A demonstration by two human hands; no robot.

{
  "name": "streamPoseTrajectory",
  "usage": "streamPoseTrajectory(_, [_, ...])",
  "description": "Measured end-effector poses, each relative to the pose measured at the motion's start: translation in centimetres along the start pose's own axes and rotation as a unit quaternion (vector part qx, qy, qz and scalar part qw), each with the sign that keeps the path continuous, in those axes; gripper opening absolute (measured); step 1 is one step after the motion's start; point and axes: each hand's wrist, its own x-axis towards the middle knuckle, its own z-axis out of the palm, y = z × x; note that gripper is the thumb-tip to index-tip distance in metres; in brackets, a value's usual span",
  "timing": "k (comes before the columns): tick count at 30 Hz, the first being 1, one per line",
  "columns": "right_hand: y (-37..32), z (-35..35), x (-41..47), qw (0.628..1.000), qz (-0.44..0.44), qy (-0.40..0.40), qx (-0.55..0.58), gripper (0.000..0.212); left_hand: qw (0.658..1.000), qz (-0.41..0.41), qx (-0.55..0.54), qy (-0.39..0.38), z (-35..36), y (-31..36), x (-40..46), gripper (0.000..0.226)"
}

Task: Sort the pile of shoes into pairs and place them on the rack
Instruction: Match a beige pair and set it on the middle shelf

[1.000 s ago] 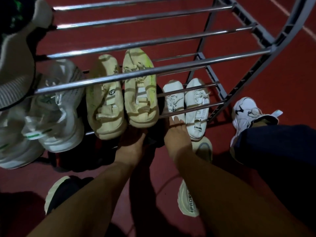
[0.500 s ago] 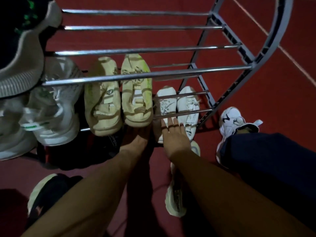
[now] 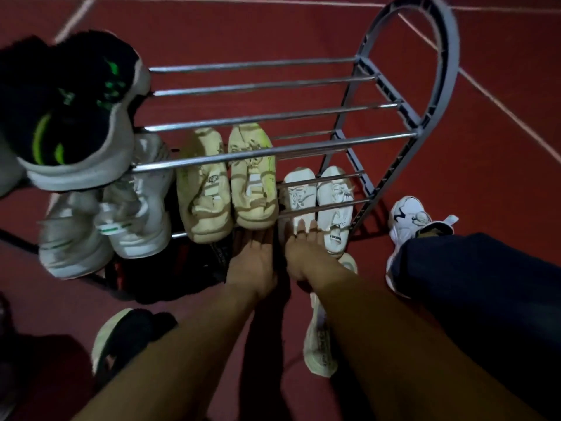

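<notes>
On the far left, black shoes (image 3: 69, 107) with green marks are perched on the top rails of the rack (image 3: 406, 86). Below them a white pair (image 3: 127, 214) with green heel stripes is parked, and next along the cream pair (image 3: 227, 183) is lined up heel-out.

Now the change: over the last second the view has been pulled back and up, so the rack's arched end is fully shown, and the hands have barely shifted at the heels. The left hand (image 3: 253, 262) is laid flat with fingers reaching under the cream heel, nothing gripped. The right hand (image 3: 303, 253) is spread flat, fingertips (image 3: 301, 229) touching the small white pair (image 3: 318, 205), nothing held. This looks like a final nudge to square the pairs, so that pair is judged as good as placed.

Loose shoes are left on the floor: a dark one (image 3: 127, 338) lower left, a cream one (image 3: 320, 341) under the right forearm.

Writing: small dark lettering is seen on the white pair's heel tab, and print on the floor shoe's side, neither readable. The worn trainer (image 3: 409, 217) shows dark marks only.
</notes>
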Motion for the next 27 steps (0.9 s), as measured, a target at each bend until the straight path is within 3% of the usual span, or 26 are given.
streamPoseTrajectory(3, [0.1, 3.8, -3.7, 0.990, -0.014, 0.104, 0.095, 0.081, 0.999, 0.023, 0.019, 0.035, 1.1, 0.2, -4.6, 0.071])
streamPoseTrajectory(8, [-0.2, 8.4, -7.8, 0.988, 0.042, 0.088, 0.118, 0.079, 0.996, 0.010, -0.084, -0.017, 2.9, -1.2, -8.4, 0.063])
streamPoseTrajectory(11, [-0.5, 10.1, -10.9, 0.967, 0.177, 0.106, 0.150, 0.076, 0.988, -0.034, -0.146, -0.032, 3.9, -1.2, -11.4, 0.058])
streamPoseTrajectory(14, [1.1, 12.2, -12.8, 0.926, 0.288, 0.063, 0.234, 0.101, 0.988, -0.052, -0.142, -0.036, 5.2, -2.1, -14.1, 0.055])
streamPoseTrajectory(17, [2.2, 13.1, -13.5, 0.925, 0.276, 0.069, 0.251, 0.112, 0.990, -0.095, -0.101, 0.016, 5.7, -2.9, -16.8, 0.047])
streamPoseTrajectory(21, [2.9, 11.9, -12.7, 0.915, 0.264, 0.059, 0.300, 0.093, 0.980, -0.173, -0.010, 0.102, 4.4, -3.4, -18.8, 0.040])
streamPoseTrajectory(25, [2.3, 12.0, -13.1, 0.916, 0.239, 0.043, 0.321, 0.080, 0.955, -0.256, 0.026, 0.148, 2.7, -4.7, -20.0, 0.048])
streamPoseTrajectory(27, [1.3, 12.1, -13.4, 0.891, 0.270, 0.049, 0.363, 0.095, 0.926, -0.342, -0.008, 0.161, 2.0, -5.7, -20.6, 0.063])
